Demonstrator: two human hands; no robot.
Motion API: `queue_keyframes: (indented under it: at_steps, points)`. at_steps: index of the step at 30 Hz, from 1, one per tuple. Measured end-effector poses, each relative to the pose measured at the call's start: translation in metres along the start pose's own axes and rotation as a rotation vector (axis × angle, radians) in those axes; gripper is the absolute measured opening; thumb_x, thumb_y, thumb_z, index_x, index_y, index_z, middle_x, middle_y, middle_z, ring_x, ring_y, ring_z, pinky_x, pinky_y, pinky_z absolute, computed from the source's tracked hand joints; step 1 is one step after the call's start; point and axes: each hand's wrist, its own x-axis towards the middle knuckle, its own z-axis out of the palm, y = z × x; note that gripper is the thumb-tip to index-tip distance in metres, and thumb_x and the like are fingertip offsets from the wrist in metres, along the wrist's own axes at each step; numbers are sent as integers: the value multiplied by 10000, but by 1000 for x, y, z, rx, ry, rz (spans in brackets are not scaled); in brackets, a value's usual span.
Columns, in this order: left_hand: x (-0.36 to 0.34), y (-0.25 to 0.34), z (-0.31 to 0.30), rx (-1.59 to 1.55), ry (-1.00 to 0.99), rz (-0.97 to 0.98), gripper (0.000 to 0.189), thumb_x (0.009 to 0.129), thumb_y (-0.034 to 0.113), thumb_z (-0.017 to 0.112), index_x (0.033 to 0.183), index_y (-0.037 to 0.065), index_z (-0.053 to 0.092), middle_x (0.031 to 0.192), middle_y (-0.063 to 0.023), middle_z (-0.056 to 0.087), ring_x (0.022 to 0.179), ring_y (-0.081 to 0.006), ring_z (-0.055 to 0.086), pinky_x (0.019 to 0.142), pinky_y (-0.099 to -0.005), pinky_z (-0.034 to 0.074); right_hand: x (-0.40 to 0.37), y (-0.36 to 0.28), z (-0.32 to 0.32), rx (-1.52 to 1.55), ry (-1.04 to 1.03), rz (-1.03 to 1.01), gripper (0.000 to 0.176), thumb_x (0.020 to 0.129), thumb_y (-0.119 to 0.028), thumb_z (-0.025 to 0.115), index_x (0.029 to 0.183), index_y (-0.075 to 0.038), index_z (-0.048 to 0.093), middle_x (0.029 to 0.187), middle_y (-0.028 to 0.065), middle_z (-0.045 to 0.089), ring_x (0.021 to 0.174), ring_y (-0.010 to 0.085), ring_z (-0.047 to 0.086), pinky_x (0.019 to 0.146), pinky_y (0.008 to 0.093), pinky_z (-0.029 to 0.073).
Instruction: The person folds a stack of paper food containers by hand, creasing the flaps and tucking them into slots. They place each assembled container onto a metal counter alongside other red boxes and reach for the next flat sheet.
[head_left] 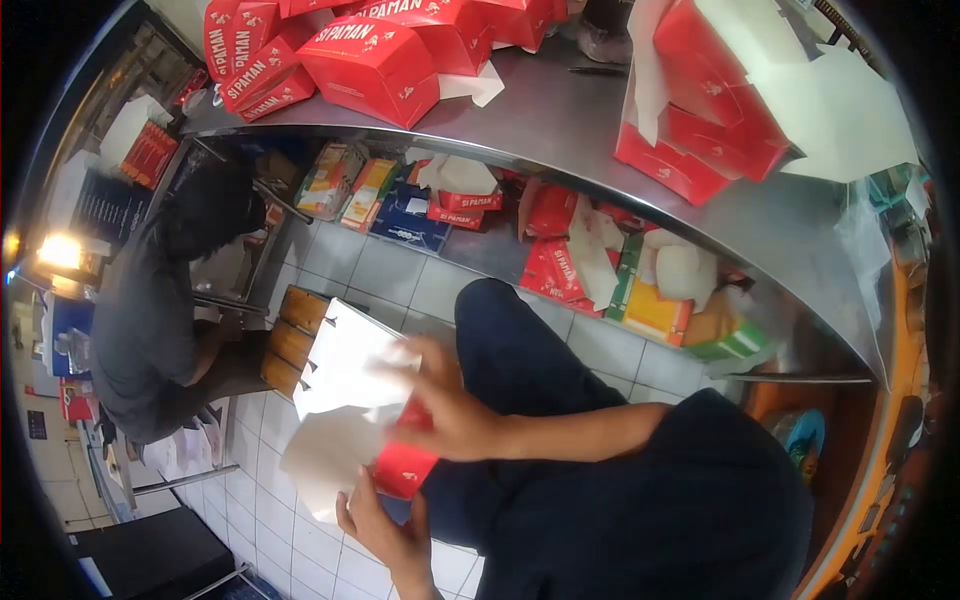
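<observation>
The carton blank [335,400] is held over the person's lap, above the white tiled floor [390,270] and well clear of the bench. Its long axis runs nearly up and down the picture, leaning a little to the left at the lower end. The white inner face is turned to the camera, a notched edge points toward the left, and the red printed side [405,468] shows at the lower right.

The right hand [450,400] lies across the blank with fingers spread and blurred, thumb and fingers grasping it where white meets red. The left hand [385,525] comes in from below, palm up, its fingers curled around the lower edge.

The steel bench [560,110] curves across the top. It carries several folded red boxes [370,65] printed "SI PAMAN", another stack of red boxes [700,100] to the right, loose white sheets [840,110] and 1 pen [598,71]. Beneath it, cartons and packets [600,270] in red, yellow, green and blue are crowded together.

At the left, another person [150,320] in a grey shirt sits bent forward beside a wooden stool [292,340], and a lamp [60,250] glows behind.
</observation>
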Motion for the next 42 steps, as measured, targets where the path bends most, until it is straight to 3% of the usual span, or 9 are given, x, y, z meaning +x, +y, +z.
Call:
queue_keyframes:
  at_steps: [1, 4, 5, 8, 13, 18, 20, 28, 42]
  points:
    - [-4, -4, 5, -1, -2, 5, 876, 731, 163, 877, 1481, 5, 451, 1279, -166, 655, 1216, -306, 609, 1179, -525, 280, -6, 25, 11, 116, 50, 186, 769, 895, -395, 745, 1523, -145, 379, 1472, 256, 359, 1396, 356, 359, 1170, 468, 280]
    - [-11, -5, 10, 169, -23, 150, 876, 757, 134, 853, 1507, 11, 417, 1315, -155, 640, 1278, -303, 570, 1194, -517, 243, 14, 45, -12, 1017, -17, 1364, 696, 921, -213, 713, 1509, -34, 385, 1330, 132, 561, 1216, 264, 570, 1039, 395, 452]
    - [-7, 5, 11, 81, -110, 76, 889, 768, 133, 846, 1525, 20, 394, 1326, -150, 635, 1300, -302, 553, 1203, -512, 221, 6, 54, -11, 1017, -16, 1369, 696, 921, -213, 713, 1509, -34, 385, 1330, 132, 561, 1216, 264, 570, 1039, 395, 452]
    - [1, 12, 16, -186, -259, -42, 1002, 792, 211, 859, 1590, 50, 275, 1422, -156, 564, 1378, -314, 486, 1196, -510, 251, -11, 62, -4, 893, -8, 875, 467, 917, -31, 623, 1380, -80, 584, 1245, 137, 666, 1191, 221, 629, 1007, 354, 487]
    - [10, 7, 26, -1981, 155, -881, 947, 895, 685, 622, 1508, 20, 340, 1412, -206, 531, 1280, -353, 566, 1012, -524, 550, -8, 14, -21, 481, -557, -295, 389, 917, -23, 669, 1291, -131, 688, 1337, 118, 643, 1277, 312, 580, 1087, 449, 463]
    - [27, -5, 36, -1998, 342, -1054, 662, 988, 499, 621, 1326, -59, 511, 1267, -229, 631, 1092, -330, 691, 884, -437, 643, -23, 2, -7, 504, -497, -287, 366, 929, -89, 699, 1287, -169, 704, 1476, 148, 556, 1373, 344, 522, 1133, 468, 434]
    - [32, -1, 45, -1949, 500, -1036, 531, 1023, 387, 611, 1302, -57, 531, 1251, -213, 644, 1068, -307, 700, 840, -412, 660, -25, -4, -5, 853, -325, 292, 320, 948, -133, 694, 1267, -137, 720, 1477, 143, 561, 1386, 308, 516, 1117, 432, 447]
    - [33, 43, 30, -1618, 576, -961, 511, 1076, 386, 514, 1372, -29, 473, 1198, -183, 641, 1005, -218, 708, 688, -272, 643, -18, 4, -6, 594, -495, -98, 374, 841, -170, 815, 1199, -82, 749, 1382, 183, 490, 1277, 326, 561, 1098, 404, 475]
    - [19, 75, 16, -1671, 494, -840, 608, 1111, 450, 339, 1471, -39, 365, 1391, -205, 535, 1265, -252, 582, 1020, -317, 521, -31, -16, 8, 460, -254, -198, 475, 836, -248, 821, 1296, -186, 724, 1436, 196, 515, 1267, 341, 590, 1028, 378, 526]
